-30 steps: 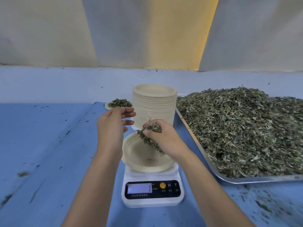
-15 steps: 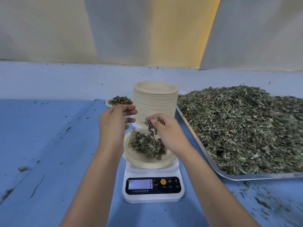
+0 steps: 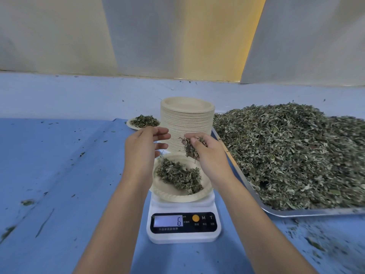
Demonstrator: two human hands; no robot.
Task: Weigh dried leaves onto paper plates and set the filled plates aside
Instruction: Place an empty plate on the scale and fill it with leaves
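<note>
Since a second ago a pile of dried leaves [image 3: 179, 176] has fallen onto the paper plate [image 3: 177, 197] on the scale [image 3: 183, 235], now showing 6; the right hand [image 3: 209, 155] still clutches some above it, the left hand [image 3: 142, 149] waits loose-fingered beside, so weighing probably continues.

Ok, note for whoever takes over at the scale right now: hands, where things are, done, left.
Left hand open, hovering beside the plate on the scale, holding nothing.
Right hand holds a clump of dried leaves above that plate.
Scale display reads 6.
Done: one filled plate set aside left of the plate stack.
Left: finish this portion, set it aside, repeat from the tray.
</note>
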